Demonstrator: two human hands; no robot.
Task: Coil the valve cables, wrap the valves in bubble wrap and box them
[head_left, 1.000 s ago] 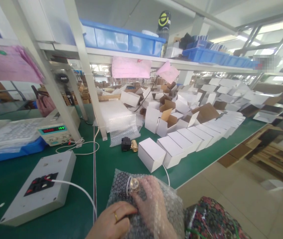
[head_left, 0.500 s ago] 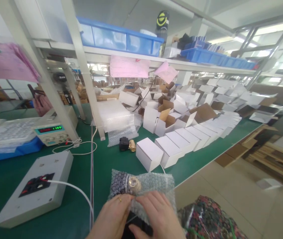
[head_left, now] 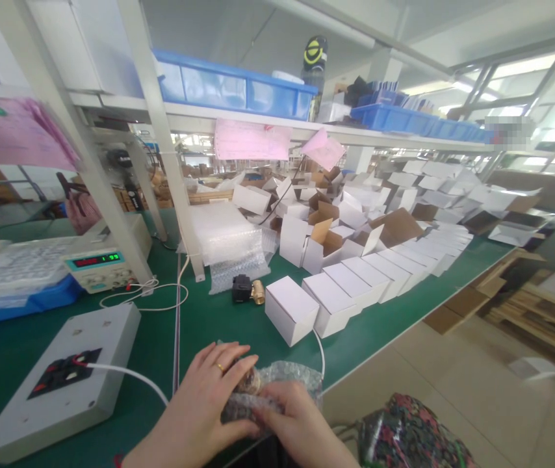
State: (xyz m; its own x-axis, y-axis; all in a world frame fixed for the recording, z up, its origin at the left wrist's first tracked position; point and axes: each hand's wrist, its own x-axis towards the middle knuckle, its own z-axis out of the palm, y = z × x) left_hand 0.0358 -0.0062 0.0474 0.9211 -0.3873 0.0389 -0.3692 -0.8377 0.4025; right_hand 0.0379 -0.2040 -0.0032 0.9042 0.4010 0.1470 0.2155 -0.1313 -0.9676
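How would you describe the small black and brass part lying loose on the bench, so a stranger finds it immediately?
Start at the green bench and find the front white box of the row. Just left of it, before the bubble wrap stack, lies the black and brass valve: the only dark, unwrapped, unboxed piece there.

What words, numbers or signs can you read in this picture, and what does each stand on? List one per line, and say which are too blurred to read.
Red digits and green digits on the display of the beige meter: too blurred to read with certainty.
Pink sheets hanging from the shelf: printing too faint to read.
Yellow ring mark on the dark bottle: no letters legible.
Bubble-wrapped part under the left hand and right hand: no text.
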